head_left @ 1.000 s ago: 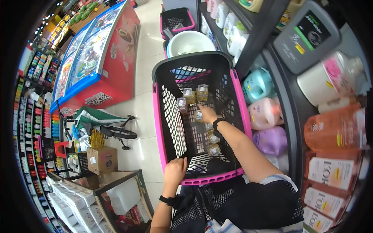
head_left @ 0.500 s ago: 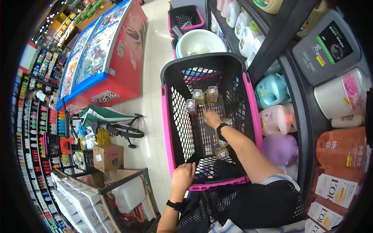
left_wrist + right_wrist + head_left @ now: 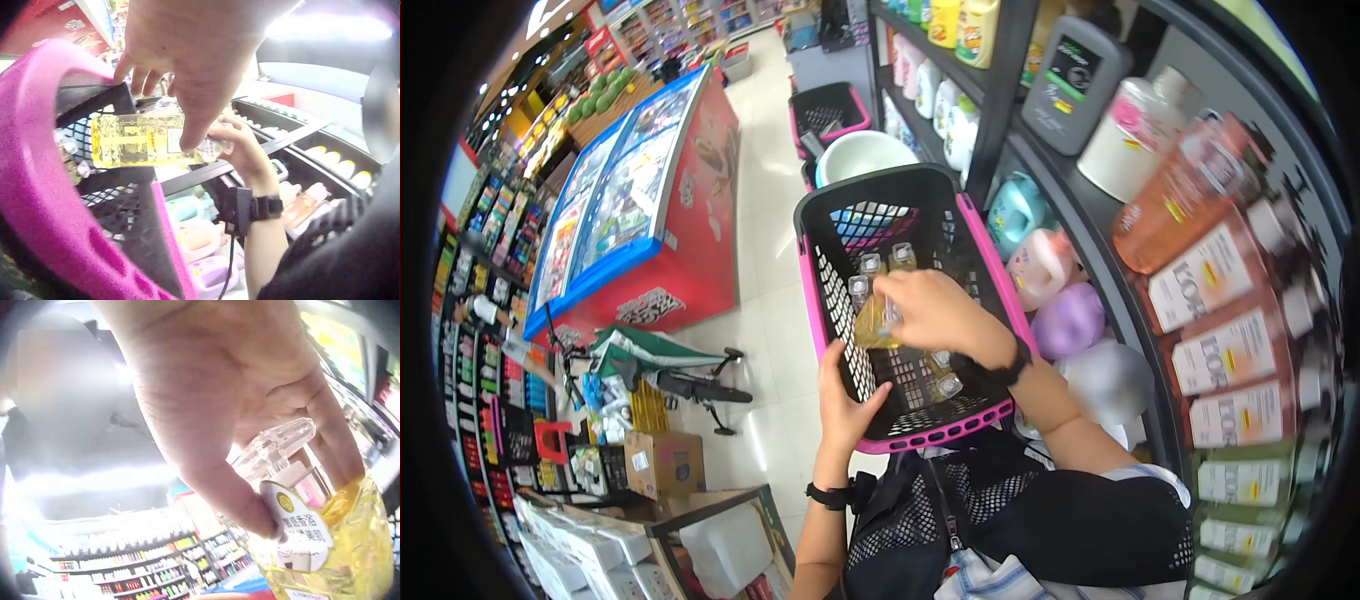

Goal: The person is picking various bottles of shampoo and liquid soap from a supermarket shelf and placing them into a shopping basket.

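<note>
Black metal shelving [image 3: 1003, 95] stocked with bottles lines the aisle at two o'clock, and a red, blue-rimmed chest freezer [image 3: 690, 235] sits at ten o'clock. Between them is a black plastic mesh basket with a pink rim [image 3: 940, 432]. The right hand [image 3: 940, 312], which was reaching down inside half a second ago, now grips a clear, yellow-filled bottle [image 3: 119, 140] near its neck, holding it tilted, raised above the basket floor at the nine o'clock side. That singles this bottle out from the clear-capped bottles [image 3: 902, 258] at eleven to twelve o'clock in the basket. The left hand [image 3: 840, 405] has its fingers loosely extended by the seven o'clock rim; whether it touches the raised bottle cannot be told.
</note>
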The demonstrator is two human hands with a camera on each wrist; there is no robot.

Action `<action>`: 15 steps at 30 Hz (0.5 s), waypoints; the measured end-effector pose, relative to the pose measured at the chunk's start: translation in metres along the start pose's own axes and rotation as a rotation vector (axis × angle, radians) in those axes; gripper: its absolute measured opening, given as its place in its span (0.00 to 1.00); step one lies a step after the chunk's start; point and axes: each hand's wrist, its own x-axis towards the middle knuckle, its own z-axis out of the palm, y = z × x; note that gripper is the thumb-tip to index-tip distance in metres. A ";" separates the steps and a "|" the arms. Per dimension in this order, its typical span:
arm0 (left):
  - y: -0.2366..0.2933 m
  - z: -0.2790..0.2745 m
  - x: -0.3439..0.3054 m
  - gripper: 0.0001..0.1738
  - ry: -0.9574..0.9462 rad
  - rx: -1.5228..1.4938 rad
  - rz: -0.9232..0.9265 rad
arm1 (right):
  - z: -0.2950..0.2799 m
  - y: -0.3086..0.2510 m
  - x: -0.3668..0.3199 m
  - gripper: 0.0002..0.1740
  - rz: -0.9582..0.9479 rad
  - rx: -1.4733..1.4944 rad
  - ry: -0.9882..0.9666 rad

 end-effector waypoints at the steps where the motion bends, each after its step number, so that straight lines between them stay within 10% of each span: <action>1: 0.012 -0.006 0.004 0.50 0.012 0.004 0.028 | -0.017 -0.028 -0.016 0.15 0.001 -0.015 0.017; 6: 0.060 -0.029 0.005 0.38 -0.375 -0.254 0.447 | -0.067 -0.126 -0.107 0.16 -0.026 -0.037 0.047; 8: 0.085 -0.027 -0.017 0.34 -0.588 -0.251 0.284 | -0.075 -0.145 -0.142 0.18 0.050 -0.075 0.067; 15: 0.138 -0.005 -0.063 0.33 -0.571 -0.429 0.398 | -0.050 -0.204 -0.268 0.34 0.229 -0.400 0.611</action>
